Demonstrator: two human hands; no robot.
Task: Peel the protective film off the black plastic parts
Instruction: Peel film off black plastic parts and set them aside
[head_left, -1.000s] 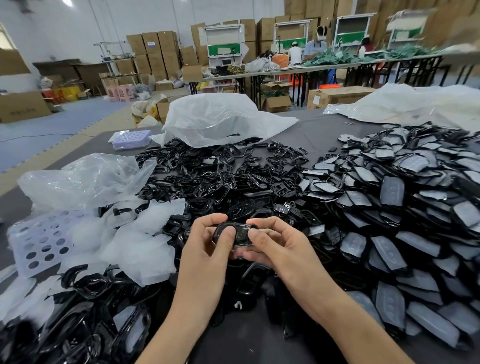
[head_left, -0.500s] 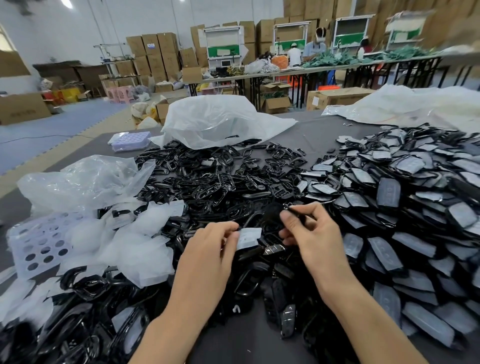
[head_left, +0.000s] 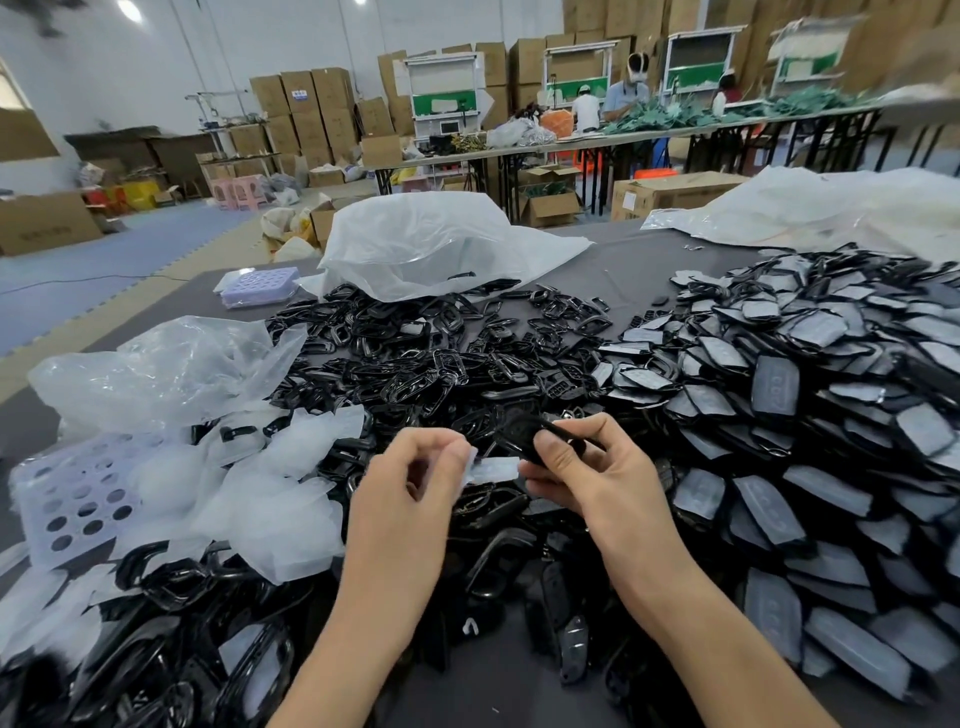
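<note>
My right hand (head_left: 587, 467) grips a small black plastic part (head_left: 519, 434) between thumb and fingers, just above the table's middle. My left hand (head_left: 415, 478) pinches a pale strip of protective film (head_left: 491, 470) that stretches toward the part. To the right lies a big heap of film-covered black parts (head_left: 779, 415). Behind and to the left of my hands is a pile of glossy black frames (head_left: 415, 358).
Crumpled clear film pieces (head_left: 270, 488) and plastic bags (head_left: 156, 369) lie at the left beside a white perforated tray (head_left: 67, 499). A large white bag (head_left: 426, 249) sits at the table's far side. People work at a distant table (head_left: 613, 104).
My right hand has moved back toward my left hand with a black part. The film strip in my left hand now reaches across to that part.
</note>
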